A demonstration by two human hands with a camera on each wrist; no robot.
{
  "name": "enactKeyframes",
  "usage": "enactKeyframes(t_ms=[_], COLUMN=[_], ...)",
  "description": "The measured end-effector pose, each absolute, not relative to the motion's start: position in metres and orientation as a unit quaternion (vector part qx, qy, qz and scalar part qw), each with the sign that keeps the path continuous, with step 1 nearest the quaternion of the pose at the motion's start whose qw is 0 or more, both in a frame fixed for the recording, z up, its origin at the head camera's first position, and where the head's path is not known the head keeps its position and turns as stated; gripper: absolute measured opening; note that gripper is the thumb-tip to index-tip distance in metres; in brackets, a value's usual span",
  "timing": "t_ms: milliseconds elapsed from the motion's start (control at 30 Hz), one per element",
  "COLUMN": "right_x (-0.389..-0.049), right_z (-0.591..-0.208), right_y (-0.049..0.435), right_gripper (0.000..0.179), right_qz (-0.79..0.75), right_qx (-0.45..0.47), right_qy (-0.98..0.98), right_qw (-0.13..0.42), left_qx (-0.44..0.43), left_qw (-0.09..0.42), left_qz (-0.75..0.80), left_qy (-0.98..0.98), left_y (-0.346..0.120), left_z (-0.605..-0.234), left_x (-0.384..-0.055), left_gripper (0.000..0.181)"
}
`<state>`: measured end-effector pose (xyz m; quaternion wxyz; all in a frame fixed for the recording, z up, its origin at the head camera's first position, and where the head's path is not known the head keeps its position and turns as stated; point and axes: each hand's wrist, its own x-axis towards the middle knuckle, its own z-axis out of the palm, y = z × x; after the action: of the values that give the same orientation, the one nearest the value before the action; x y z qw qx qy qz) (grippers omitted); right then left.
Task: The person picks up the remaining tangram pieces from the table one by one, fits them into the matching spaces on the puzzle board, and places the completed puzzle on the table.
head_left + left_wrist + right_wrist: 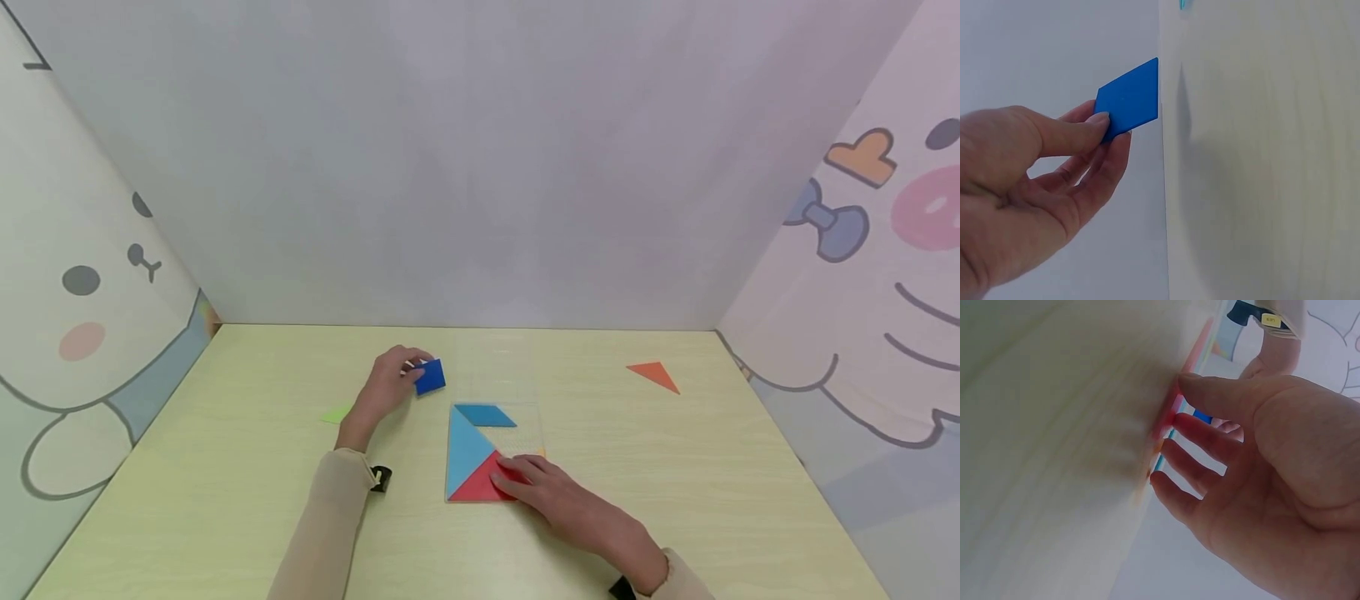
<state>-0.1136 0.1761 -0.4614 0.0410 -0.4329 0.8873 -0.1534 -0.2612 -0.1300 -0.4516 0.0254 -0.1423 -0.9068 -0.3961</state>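
Note:
My left hand [390,379] pinches a dark blue square tangram piece [1129,97] between thumb and fingers, held up off the table. In the head view my right hand [558,496] rests its fingertips on a red triangle [476,485], partly covering it. That triangle lies along a large light blue triangle [467,448] in a clear square tray [525,417]. A blue parallelogram [485,415] lies along the tray's far side. A small yellow-orange bit [542,452] peeks out beside the right hand; its shape is hidden.
An orange triangle [657,375] lies toward the far right of the table. Partly behind the left wrist is a yellow-green piece [336,413]. A clear sheet or lid [495,367] seems to lie beyond the tray. Patterned cloth walls enclose the table's back and sides.

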Motion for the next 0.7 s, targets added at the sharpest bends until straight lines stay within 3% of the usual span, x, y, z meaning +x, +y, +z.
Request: enactKeyframes(t_ms=[367, 700], right_x=[-0.113, -0.113], right_z=[-0.459, -0.458], right_y=[0.172, 0.175], right_gripper=[0.055, 0.056], right_qz=[-0.139, -0.113], right_qx=[-0.394, -0.393], right_qy=[0.904, 0.91], right_qw=[0.085, 0.07], left_qx=[-0.171, -0.201], left_qw=[0.015, -0.006], left_qz=[-0.391, -0.395], left_qy=[-0.904, -0.896], left_y=[-0.112, -0.096], left_z=[-0.447, -0.441], left_x=[-0.255, -0.249], left_gripper=[0.026, 0.026])
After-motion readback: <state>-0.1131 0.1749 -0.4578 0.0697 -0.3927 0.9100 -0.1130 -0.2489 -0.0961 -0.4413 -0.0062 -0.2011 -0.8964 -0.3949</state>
